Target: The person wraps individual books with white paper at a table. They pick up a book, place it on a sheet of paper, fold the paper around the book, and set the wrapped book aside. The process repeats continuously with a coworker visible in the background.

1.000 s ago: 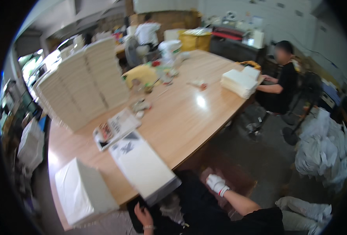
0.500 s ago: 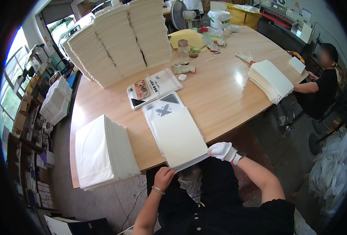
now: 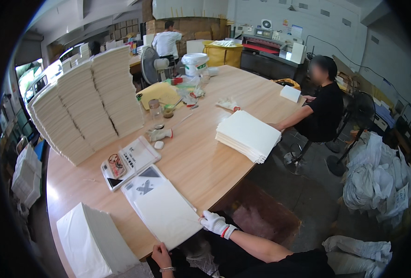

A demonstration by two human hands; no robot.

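Observation:
A thin stack of cream-white sheets (image 3: 168,213) lies at the table's near edge, partly over a printed plastic bag (image 3: 145,185). My right hand (image 3: 214,222), in a white glove with a red cuff edge, pinches the stack's right near corner. My bare left hand (image 3: 160,255), with a bracelet at the wrist, has its fingers curled at the left near corner, thumb against the edge. To the left stands a tall pile of white sheets (image 3: 87,243). Another printed bag (image 3: 136,155) lies beyond, with a small patterned box (image 3: 116,165) on it.
High blocks of stacked paper (image 3: 82,102) fill the far left of the table (image 3: 200,157). A jar (image 3: 156,113), gloves (image 3: 160,134) and a white bucket (image 3: 195,64) stand or lie farther back. At right, a seated person (image 3: 323,102) touches another paper stack (image 3: 249,135).
The view has swung up and to the right, so the room's back and a standing person now show. Both hands stay at the near corners of the sheets.

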